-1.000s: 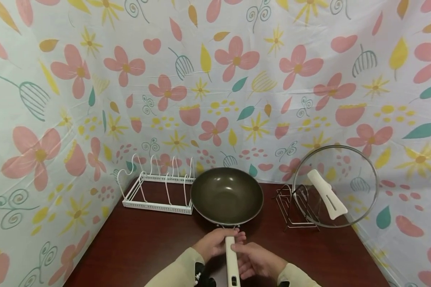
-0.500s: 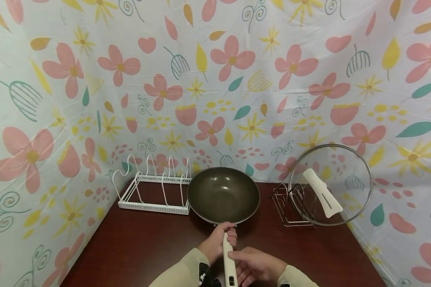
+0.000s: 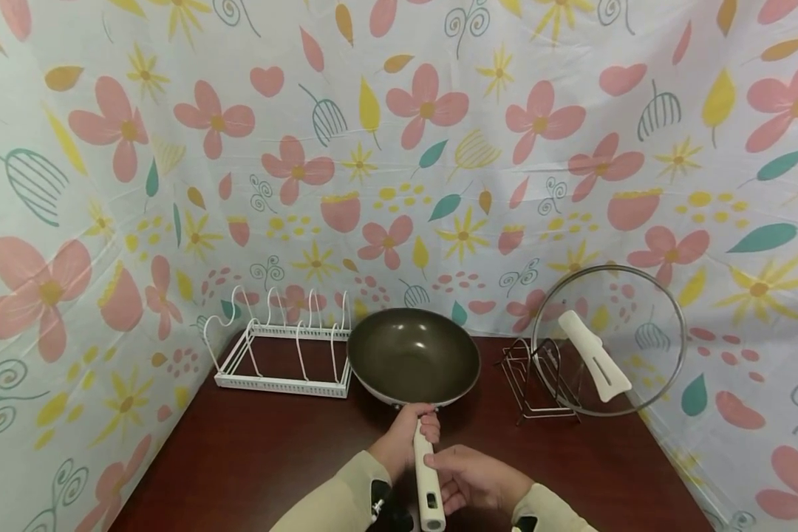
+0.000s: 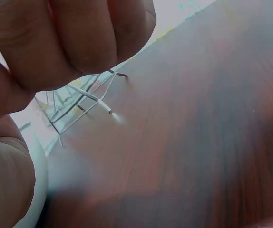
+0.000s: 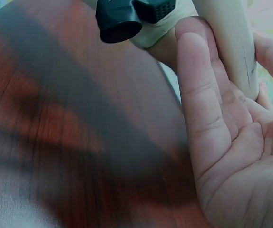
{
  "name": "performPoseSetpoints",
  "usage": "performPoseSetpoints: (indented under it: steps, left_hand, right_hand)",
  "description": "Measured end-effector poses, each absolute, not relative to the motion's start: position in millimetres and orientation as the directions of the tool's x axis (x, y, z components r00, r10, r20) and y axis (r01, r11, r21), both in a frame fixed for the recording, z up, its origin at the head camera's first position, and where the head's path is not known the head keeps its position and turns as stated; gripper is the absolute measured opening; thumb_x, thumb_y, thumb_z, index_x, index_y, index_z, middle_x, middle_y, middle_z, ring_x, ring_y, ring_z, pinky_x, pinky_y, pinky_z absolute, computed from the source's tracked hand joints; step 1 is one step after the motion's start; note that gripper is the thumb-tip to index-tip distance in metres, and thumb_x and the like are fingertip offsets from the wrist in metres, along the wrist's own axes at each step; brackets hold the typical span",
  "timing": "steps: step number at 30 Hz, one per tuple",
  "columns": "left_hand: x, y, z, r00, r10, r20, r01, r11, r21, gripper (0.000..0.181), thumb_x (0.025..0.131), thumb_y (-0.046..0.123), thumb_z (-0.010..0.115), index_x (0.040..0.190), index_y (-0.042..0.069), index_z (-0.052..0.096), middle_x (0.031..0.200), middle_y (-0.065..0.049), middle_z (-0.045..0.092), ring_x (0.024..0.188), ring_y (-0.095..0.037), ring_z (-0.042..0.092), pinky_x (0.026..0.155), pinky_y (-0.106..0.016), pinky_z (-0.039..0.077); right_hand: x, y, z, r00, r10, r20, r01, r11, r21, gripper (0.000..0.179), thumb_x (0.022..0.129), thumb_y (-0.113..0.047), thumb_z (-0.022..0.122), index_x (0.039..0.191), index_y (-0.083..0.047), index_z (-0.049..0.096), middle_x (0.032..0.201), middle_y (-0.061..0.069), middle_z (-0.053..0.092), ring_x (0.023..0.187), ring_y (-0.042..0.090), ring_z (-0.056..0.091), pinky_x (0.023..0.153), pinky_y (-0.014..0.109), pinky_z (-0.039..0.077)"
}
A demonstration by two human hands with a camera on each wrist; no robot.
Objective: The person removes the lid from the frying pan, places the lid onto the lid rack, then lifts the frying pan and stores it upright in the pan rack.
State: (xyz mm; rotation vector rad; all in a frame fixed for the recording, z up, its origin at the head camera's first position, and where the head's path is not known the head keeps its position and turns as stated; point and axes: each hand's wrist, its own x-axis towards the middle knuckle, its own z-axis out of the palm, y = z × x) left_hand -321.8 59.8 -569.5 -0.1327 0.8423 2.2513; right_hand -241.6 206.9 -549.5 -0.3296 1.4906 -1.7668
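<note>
A wok (image 3: 412,355) with a dark inside and a long cream handle (image 3: 428,484) is at the middle of the table, its handle pointing toward me. My left hand (image 3: 406,437) grips the handle close to the wok's rim, fingers curled around it. Farther back along the handle, my right hand (image 3: 475,476) holds it with the thumb on top and the fingers beneath. In the right wrist view, those fingers (image 5: 200,99) lie fairly straight along the handle's underside. The wok's pale outer wall (image 4: 40,175) shows at the edge of the left wrist view.
Left of the wok stands a white rack (image 3: 282,383) with upright wire dividers. A small dark wire rack (image 3: 539,412) on the right holds a glass lid (image 3: 652,318) on edge, its white handle facing me. A floral sheet (image 3: 399,185) hangs behind the dark red wooden table (image 3: 239,458).
My left fingers have closed around the handle near the rim. The handle's end has come into view, and more of the wok's outer side shows below its front rim. The head view has turned slightly.
</note>
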Motion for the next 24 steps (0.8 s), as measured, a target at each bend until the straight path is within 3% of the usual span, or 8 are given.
performPoseSetpoints:
  steps: [5, 9, 24]
  left_hand:
    - [-319, 58, -566, -0.708, 0.626, -0.327, -0.685, -0.494, 0.536, 0.038, 0.104, 0.013, 0.034, 0.067, 0.02, 0.032, 0.055, 0.014, 0.03, 0.038, 0.005, 0.033, 0.042, -0.008, 0.026]
    - [-318, 56, -563, -0.699, 0.642, -0.315, -0.687, -0.482, 0.543, 0.04, 0.105, 0.014, 0.034, 0.066, 0.02, 0.031, 0.054, 0.014, 0.03, 0.038, 0.005, 0.034, 0.043, -0.007, 0.027]
    - [-320, 57, -537, -0.761, 0.568, -0.314, -0.603, -0.439, 0.666, 0.034, 0.101, 0.018, 0.049, 0.07, 0.021, 0.036, 0.055, 0.015, 0.031, 0.04, 0.005, 0.029, 0.043, -0.01, 0.028]
  right_hand:
    - [-239, 206, -547, -0.622, -0.728, -0.287, 0.429, -0.011, -0.903, 0.022, 0.106, -0.026, 0.048, 0.098, -0.013, 0.063, 0.088, 0.0, 0.074, 0.075, 0.01, 0.071, 0.066, 0.026, 0.058]
    - [-237, 204, -545, -0.631, -0.72, -0.289, 0.438, -0.023, -0.898, 0.021, 0.105, -0.027, 0.049, 0.097, -0.014, 0.063, 0.086, -0.001, 0.074, 0.071, 0.008, 0.069, 0.064, 0.024, 0.058]
    - [-235, 204, -530, -0.656, -0.714, -0.245, 0.379, -0.031, -0.925, 0.017, 0.106, -0.023, 0.047, 0.103, -0.014, 0.061, 0.085, -0.002, 0.07, 0.073, 0.01, 0.068, 0.066, 0.026, 0.058]
